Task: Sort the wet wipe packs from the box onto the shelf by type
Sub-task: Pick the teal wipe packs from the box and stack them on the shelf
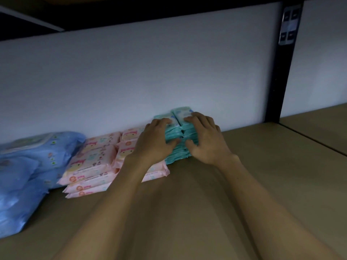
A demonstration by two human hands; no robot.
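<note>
While both bare forearms reach in from the six o'clock edge of the view, the two hands meet on a tall stack of teal plastic wet wipe packs (pixel 175 147) that stands on the tan wooden shelf board (pixel 244 175) right against the white back wall (pixel 150 72), just past the centre toward one o'clock. The left hand (pixel 155 141) is laid on the stack's left side, its fingers curving over the top pack and its thumb pressing the near face of the pile. The right hand (pixel 205 139) mirrors it on the right side, fingers curled over the top edge and thumb pushed against the front of the lower packs, so the stack is gripped between both hands. The teal packs seem to form two columns side by side, the right one a little taller. Touching the stack at its nine o'clock side lie piles of pink soft wet wipe packs with cartoon prints (pixel 93 162), several layers deep, partly hidden by the left wrist. Further toward nine o'clock, large blue plastic wet wipe packs (pixel 28 166) are heaped at the frame's edge. At two o'clock a black metal shelf upright (pixel 281 72) rises from the board, carrying a small printed marker tag (pixel 289 25) near its top.
</note>
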